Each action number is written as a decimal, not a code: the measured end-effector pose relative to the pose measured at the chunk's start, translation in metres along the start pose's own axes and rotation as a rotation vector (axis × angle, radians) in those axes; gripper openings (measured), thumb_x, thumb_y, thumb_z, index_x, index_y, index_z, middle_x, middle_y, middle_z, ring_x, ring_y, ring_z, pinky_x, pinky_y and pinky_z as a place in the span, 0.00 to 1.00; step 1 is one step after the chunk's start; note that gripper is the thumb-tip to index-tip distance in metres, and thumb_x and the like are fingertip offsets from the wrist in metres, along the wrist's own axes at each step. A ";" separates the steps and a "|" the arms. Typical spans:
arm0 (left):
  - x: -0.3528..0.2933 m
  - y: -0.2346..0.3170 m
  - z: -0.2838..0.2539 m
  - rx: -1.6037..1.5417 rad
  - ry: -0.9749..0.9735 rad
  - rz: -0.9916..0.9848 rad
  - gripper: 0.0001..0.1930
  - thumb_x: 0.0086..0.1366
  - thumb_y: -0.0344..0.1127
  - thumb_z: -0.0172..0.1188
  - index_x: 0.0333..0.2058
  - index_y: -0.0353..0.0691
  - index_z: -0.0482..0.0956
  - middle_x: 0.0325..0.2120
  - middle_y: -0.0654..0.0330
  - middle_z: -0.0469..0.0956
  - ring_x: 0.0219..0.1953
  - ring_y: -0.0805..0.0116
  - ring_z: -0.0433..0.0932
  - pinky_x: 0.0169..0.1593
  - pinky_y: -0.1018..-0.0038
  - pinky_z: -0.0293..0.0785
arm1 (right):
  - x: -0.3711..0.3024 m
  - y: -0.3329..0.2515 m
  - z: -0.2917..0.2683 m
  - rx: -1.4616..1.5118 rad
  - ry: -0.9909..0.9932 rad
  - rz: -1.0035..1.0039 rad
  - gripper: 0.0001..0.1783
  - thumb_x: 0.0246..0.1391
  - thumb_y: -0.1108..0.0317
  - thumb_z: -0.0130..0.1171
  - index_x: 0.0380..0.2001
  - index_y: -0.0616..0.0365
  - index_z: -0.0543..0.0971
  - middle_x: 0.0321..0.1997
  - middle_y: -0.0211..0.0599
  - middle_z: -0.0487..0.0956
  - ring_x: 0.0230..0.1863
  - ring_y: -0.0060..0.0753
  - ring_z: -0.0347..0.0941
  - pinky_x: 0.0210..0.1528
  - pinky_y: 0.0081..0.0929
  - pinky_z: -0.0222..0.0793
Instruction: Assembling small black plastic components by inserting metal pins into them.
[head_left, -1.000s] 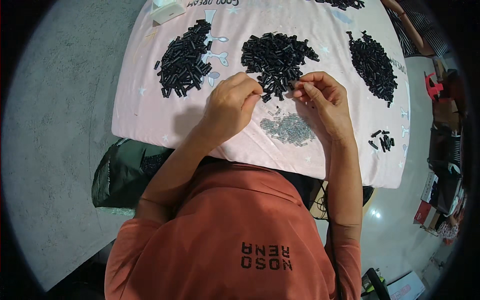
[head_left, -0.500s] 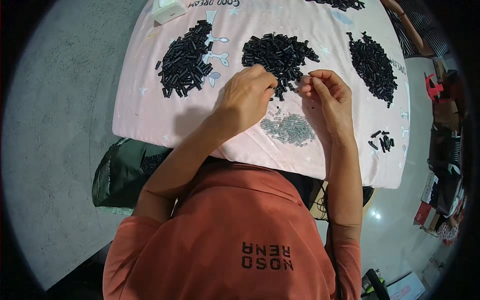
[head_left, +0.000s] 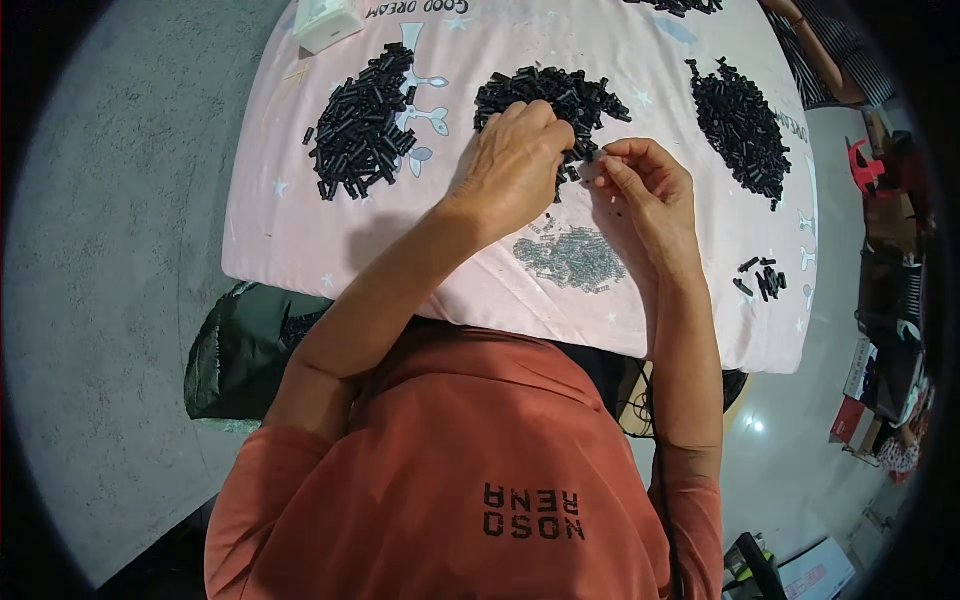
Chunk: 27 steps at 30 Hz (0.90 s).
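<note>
My left hand (head_left: 518, 165) is curled over the near side of a pile of short black tubes (head_left: 550, 90). Its fingers are bent down, and the hand itself hides the fingertips. Close to its right, my right hand (head_left: 652, 192) has the thumb and forefinger brought together by the pile's near right edge. Whatever sits in that pinch is too small to make out. Below both hands lies a flat heap of tiny greyish, see-through pieces (head_left: 570, 258), touched by neither hand.
Black tubes also form a left pile (head_left: 362, 125), a right pile (head_left: 742, 130) and a small cluster (head_left: 770, 282) near the right edge. A white box (head_left: 328, 22) stands at the far left of the pink cloth (head_left: 310, 225). Another person's arm (head_left: 820, 55) shows at the far right.
My left hand has shifted right and slightly farther over the middle pile, nearer my right hand. The right hand keeps its pinch almost in place. The whole view has shifted slightly.
</note>
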<state>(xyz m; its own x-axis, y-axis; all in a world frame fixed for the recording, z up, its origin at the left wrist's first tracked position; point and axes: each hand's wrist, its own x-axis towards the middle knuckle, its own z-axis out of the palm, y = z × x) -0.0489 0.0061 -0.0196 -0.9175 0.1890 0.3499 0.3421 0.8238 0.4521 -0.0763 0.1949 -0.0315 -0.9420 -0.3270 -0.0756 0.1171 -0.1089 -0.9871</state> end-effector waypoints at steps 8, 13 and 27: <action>-0.007 -0.004 -0.002 -0.003 -0.027 0.012 0.07 0.56 0.21 0.63 0.35 0.36 0.80 0.36 0.57 0.75 0.43 0.54 0.74 0.48 0.62 0.70 | -0.001 -0.001 -0.001 -0.042 -0.008 0.036 0.06 0.61 0.76 0.59 0.41 0.65 0.78 0.33 0.32 0.80 0.34 0.20 0.75 0.38 0.18 0.72; -0.012 -0.003 -0.001 -0.035 0.005 -0.011 0.08 0.56 0.22 0.63 0.36 0.36 0.80 0.36 0.56 0.76 0.43 0.54 0.74 0.48 0.61 0.70 | -0.001 0.000 0.000 -0.019 -0.019 0.034 0.06 0.62 0.78 0.57 0.41 0.66 0.78 0.34 0.33 0.80 0.34 0.21 0.75 0.39 0.18 0.72; -0.011 -0.002 0.000 -0.061 0.002 0.016 0.07 0.57 0.23 0.62 0.36 0.37 0.80 0.32 0.57 0.78 0.38 0.54 0.77 0.47 0.60 0.70 | -0.002 0.001 -0.001 0.014 -0.043 0.028 0.06 0.62 0.78 0.56 0.42 0.66 0.78 0.35 0.32 0.80 0.35 0.21 0.75 0.40 0.18 0.72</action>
<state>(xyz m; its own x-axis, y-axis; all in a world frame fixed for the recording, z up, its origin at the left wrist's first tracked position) -0.0395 0.0023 -0.0240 -0.9114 0.2014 0.3590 0.3690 0.7863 0.4956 -0.0750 0.1961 -0.0326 -0.9241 -0.3699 -0.0964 0.1475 -0.1123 -0.9827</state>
